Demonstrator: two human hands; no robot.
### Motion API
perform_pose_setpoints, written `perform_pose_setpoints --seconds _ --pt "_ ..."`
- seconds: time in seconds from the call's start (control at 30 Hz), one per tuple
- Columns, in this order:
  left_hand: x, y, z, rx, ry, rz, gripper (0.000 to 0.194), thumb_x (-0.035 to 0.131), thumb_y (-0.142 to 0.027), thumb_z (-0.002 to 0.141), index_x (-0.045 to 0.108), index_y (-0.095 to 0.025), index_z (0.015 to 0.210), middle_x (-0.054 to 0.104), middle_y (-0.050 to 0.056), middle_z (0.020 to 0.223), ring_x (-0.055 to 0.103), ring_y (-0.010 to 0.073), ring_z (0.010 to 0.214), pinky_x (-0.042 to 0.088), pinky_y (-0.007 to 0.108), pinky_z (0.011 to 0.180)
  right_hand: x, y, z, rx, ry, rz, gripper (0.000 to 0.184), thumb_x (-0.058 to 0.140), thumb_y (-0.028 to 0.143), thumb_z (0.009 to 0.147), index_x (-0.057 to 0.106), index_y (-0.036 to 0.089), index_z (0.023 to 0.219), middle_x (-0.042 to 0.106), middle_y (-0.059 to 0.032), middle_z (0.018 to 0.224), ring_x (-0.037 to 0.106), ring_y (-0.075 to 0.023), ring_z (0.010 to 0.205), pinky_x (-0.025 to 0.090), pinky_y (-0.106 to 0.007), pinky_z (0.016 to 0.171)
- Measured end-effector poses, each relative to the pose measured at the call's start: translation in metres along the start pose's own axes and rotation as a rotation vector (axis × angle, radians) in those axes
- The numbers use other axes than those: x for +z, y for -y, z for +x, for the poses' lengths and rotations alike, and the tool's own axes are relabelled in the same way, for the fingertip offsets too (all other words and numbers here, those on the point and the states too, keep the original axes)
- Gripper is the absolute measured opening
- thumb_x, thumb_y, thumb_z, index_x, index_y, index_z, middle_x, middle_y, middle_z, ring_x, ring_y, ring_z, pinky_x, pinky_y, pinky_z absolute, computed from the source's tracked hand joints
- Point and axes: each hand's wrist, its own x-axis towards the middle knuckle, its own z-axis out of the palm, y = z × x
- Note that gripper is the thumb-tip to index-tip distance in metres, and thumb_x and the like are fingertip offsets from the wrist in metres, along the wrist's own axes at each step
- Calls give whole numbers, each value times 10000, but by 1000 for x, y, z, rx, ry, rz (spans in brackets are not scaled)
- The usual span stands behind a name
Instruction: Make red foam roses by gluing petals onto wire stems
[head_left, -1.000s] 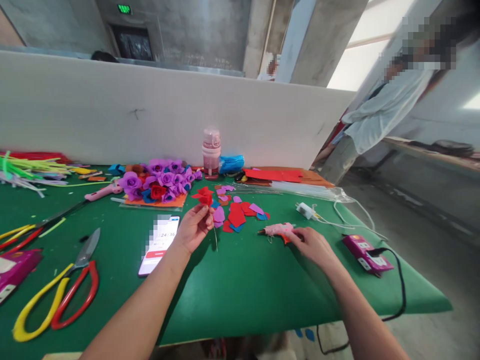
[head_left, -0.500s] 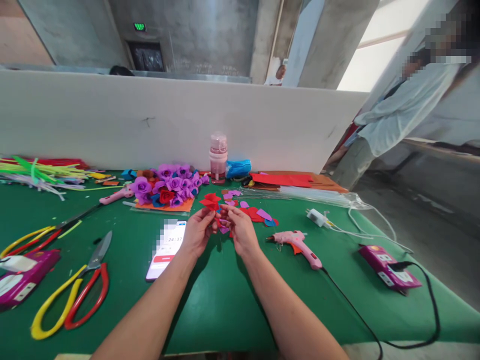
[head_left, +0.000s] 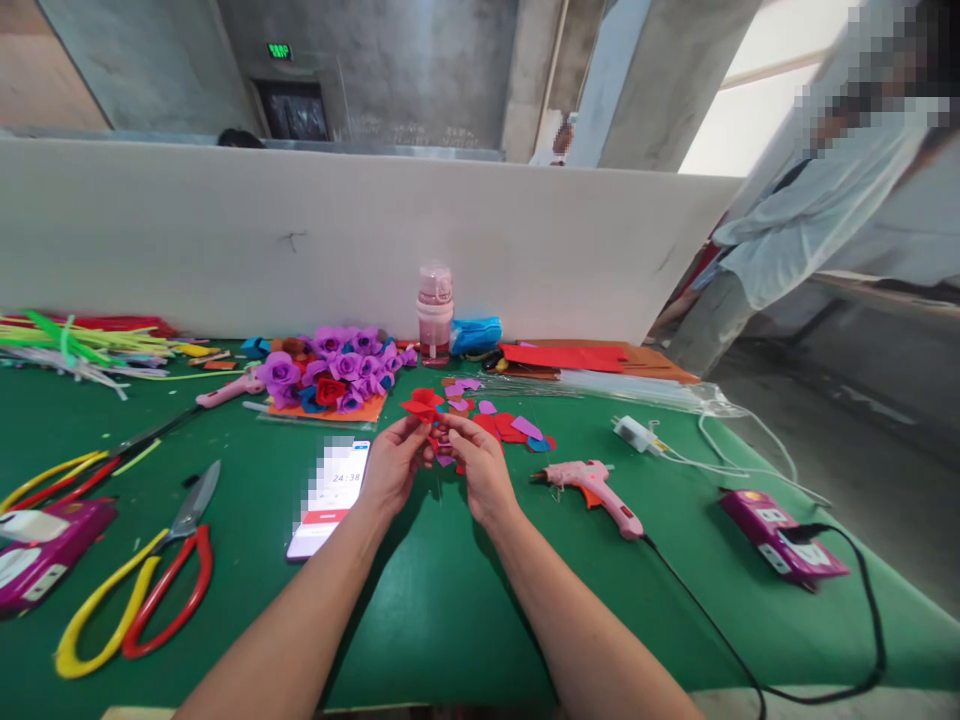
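A red artificial flower (head_left: 422, 402) with spread petals is held up between my two hands, over the middle of the green table. My left hand (head_left: 396, 462) pinches it from below with thumb and fingers. The fingers of my right hand (head_left: 480, 462) are closed at the flower's base, close against the left fingertips; whether they grip the stem or a petal is hidden. Loose red petals (head_left: 511, 428) and a purple petal (head_left: 529, 427) lie just beyond my right hand. A pink glue gun (head_left: 592, 485) rests on its side to the right.
Finished purple flowers (head_left: 349, 368) are heaped at the back left. A phone (head_left: 330, 505) lies by my left forearm, scissors (head_left: 169, 570) farther left. A pink bottle (head_left: 435, 315) stands against the white partition (head_left: 337, 235). A power strip (head_left: 784, 535) with a black cord sits at right.
Both hands stay at nearly the same place, with the right fingers slightly closer to the flower's base. The person at the right has shifted slightly.
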Motion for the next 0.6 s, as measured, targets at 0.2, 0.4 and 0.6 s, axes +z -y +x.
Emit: perform_pose_setpoints --seconds 0.2,0.4,0.6 --pt "1 -1 -1 16 -32 12 332 791 -281 612 669 -129 881 669 2 700 517 47 434 404 174 421 2 0 -3 -42 7 -68 277 613 282 678 694 196 928 691 -43 841 608 -160 751 472 -290 706" --pt "3 -1 0 70 -72 -15 345 816 -277 566 662 -136 841 652 -22 673 512 48 427 389 172 405 5 -6 -9 -207 3 -252 311 570 257 712 698 255 996 622 -41 995 580 -172 867 490 -308 772" --pt "2 -4 1 18 -85 -67 357 820 -255 553 621 -132 824 641 -26 640 510 42 415 395 162 409 9 1 -12 -229 20 -294 274 585 303 744 683 254 994 608 -33 929 580 -148 759 499 -284 699"
